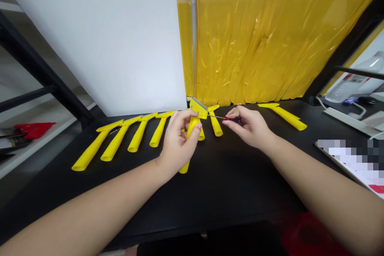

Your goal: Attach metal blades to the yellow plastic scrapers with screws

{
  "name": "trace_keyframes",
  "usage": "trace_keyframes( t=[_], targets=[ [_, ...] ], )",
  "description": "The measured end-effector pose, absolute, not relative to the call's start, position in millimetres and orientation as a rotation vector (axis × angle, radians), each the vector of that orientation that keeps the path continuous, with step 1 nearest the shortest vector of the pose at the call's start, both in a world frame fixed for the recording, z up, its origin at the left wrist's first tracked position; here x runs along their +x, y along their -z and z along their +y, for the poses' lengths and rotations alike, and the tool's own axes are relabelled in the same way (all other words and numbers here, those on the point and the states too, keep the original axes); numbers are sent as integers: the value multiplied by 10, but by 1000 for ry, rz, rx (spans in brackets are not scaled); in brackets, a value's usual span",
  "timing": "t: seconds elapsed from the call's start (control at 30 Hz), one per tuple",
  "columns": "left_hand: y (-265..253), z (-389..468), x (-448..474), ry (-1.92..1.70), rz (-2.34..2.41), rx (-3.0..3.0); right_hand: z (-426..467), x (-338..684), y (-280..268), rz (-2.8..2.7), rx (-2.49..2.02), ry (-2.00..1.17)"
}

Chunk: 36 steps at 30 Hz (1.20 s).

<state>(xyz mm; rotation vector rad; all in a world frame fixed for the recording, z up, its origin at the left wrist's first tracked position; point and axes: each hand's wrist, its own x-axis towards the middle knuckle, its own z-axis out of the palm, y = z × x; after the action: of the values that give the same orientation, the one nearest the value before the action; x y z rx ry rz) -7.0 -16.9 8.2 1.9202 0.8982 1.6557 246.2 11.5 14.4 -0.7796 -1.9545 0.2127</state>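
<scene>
My left hand [177, 138] is closed around a yellow scraper [198, 109], its head up and its hollow handle pointing down toward me. A grey blade strip and small screws show on the head. In my right hand [251, 127] a screwdriver [218, 117] with a dark red handle is pinched between the fingers. Its thin shaft points left and the tip is at the right edge of the scraper head; whether it touches a screw I cannot tell. Behind my left hand lie more yellow scrapers [216, 125], one partly hidden.
Several yellow scrapers [139, 135] lie in a row on the black table [228, 184] at left. Another scraper [288, 117] lies at back right. A white panel [120, 40] and yellow plastic sheeting [264, 40] stand behind. A blurred flat item [342, 160] is at the right edge.
</scene>
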Motion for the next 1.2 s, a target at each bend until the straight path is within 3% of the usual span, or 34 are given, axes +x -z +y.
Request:
trace_keyframes(
  t=[0.17,0.47,0.73,0.9,1.2],
  targets=[
    [-60,-146,-79,-1657,887,1930,79,2460,-177,-1935,-826,-383],
    [-74,-141,-84,-1637,870,1878,62,2417,-246,-1668,-737,-1392],
    [-80,-120,-112,-1615,832,1919,34,2466,-328,-1466,-629,-1883],
    [-90,-136,-88,-1500,775,1858,84,2591,-357,-1574,-726,-1774],
    [-192,-109,-34,-1350,796,1454,40,2602,-413,-2663,-1214,-867]
  ],
)
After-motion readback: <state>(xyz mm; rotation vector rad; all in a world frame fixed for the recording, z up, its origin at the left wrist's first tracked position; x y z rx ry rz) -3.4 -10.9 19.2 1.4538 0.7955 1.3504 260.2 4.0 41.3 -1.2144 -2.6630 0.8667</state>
